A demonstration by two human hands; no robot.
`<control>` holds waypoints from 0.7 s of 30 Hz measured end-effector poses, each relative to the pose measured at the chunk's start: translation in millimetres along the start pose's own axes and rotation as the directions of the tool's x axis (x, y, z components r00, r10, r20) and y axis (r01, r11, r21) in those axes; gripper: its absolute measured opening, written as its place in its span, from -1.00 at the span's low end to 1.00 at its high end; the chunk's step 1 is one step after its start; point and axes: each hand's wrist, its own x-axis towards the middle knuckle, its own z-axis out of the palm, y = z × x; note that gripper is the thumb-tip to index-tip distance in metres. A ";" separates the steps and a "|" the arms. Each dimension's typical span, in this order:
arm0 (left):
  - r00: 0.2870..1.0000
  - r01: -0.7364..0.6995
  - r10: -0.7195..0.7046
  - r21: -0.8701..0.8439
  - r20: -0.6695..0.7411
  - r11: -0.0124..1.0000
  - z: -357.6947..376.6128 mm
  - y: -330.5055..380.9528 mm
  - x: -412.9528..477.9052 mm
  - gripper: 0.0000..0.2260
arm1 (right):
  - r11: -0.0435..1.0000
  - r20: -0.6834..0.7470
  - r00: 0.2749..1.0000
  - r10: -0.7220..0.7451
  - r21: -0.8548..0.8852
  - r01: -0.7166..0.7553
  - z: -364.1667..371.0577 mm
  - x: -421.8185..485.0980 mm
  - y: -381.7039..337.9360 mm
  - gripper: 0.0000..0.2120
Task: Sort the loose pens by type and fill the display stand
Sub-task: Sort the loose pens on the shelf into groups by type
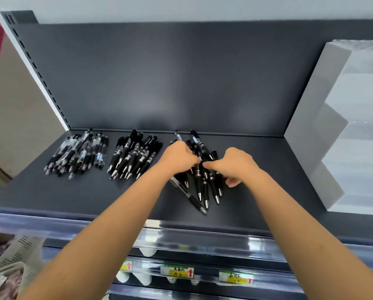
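Three heaps of black pens lie on a dark grey shelf (73,198). The left heap (77,154) has clear-barrelled pens, and the middle heap (133,156) has solid black pens with silver tips. Over the right, mixed heap (205,182) both hands meet. My left hand (179,158) has its fingers curled around pens at the heap's left side. My right hand (235,165) curls over the heap's right side, with its thumb and fingers pinching pens. One clear-barrelled pen (190,197) sticks out towards the front. A white stepped display stand (324,126) stands at the right.
The shelf's dark back panel (159,79) rises behind the heaps. A clear price rail (203,237) runs along the front edge, with yellow price labels (177,271) on the shelf below. A basket with printed packaging (12,263) sits at the lower left.
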 end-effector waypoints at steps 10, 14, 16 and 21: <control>0.999 0.035 -0.035 -0.216 0.004 0.976 -22.7 -5.7 11.2 -0.69 | 0.996 -0.038 0.999 0.014 -0.090 -0.017 7.2 -3.8 -4.2 -0.73; 0.999 0.032 -0.024 -0.195 0.044 0.980 -21.2 -7.5 17.2 -0.69 | 0.993 -0.062 0.998 0.016 -0.113 -0.023 8.9 1.1 -0.5 -0.81; 0.998 0.022 -0.011 -0.190 0.059 0.982 -19.5 -7.6 20.9 -0.71 | 0.998 -0.074 0.997 0.014 -0.064 -0.018 6.7 5.0 5.2 -0.81; 0.999 0.001 0.010 -0.233 0.049 0.973 -21.3 -4.7 28.9 -0.68 | 0.933 -0.154 0.986 -0.058 0.343 0.108 0.5 26.3 13.5 -0.76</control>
